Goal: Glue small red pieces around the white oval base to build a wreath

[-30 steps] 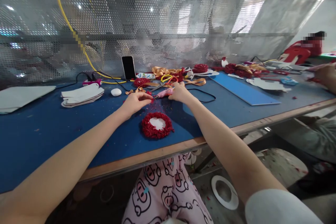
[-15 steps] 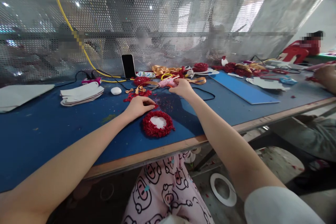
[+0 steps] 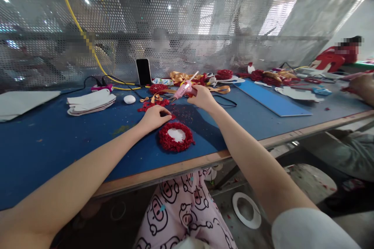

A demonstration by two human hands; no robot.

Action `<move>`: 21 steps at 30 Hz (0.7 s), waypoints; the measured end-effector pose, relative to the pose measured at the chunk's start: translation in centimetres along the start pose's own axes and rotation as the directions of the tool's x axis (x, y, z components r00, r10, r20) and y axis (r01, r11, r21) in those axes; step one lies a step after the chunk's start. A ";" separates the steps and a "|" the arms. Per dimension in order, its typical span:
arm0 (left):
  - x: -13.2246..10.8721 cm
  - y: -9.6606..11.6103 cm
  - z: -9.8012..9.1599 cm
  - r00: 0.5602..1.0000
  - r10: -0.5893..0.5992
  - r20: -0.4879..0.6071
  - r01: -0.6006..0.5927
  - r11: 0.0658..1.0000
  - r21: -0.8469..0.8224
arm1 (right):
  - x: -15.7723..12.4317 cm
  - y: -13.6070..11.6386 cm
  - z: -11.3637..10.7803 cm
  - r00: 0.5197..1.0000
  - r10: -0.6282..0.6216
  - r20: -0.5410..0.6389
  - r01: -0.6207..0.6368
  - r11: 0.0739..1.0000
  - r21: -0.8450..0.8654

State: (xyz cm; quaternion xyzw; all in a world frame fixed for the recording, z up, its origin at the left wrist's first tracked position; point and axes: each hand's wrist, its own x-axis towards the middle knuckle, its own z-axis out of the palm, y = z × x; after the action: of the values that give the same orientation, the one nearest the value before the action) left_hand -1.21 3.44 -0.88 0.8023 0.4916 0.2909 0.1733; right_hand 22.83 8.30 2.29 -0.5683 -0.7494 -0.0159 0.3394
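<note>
A pink hot glue gun is in my right hand, whose fingers wrap its handle. It tilts with the nozzle down to the left, and a white glue stick pokes out at the top. My left hand is pinched on a small red fabric piece just above the table. Below it lies a round ring of ruffled dark red fabric around a white centre. Loose red scraps are spread behind my left hand.
A phone stands against the perforated metal screen. Stacked white sheets and a white oval object lie to the left. Orange ribbon and red fabric pile up behind, with a blue board at right. A co-worker's hand shows far right.
My right hand has raised the glue gun from near the table and tipped its nozzle downward to the left. My left hand has hardly moved.
</note>
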 end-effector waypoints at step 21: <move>0.1 0.1 -0.1 1.000 0.014 -0.011 -0.013 1.000 0.021 | -0.7 0.2 0.8 0.950 -0.265 0.165 0.296 0.932 -0.209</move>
State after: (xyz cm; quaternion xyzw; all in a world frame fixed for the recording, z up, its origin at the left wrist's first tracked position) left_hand -1.18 3.44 -0.70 0.8057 0.4903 0.2914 0.1599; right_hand 22.72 8.07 1.25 -0.4907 -0.8371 -0.1130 0.2140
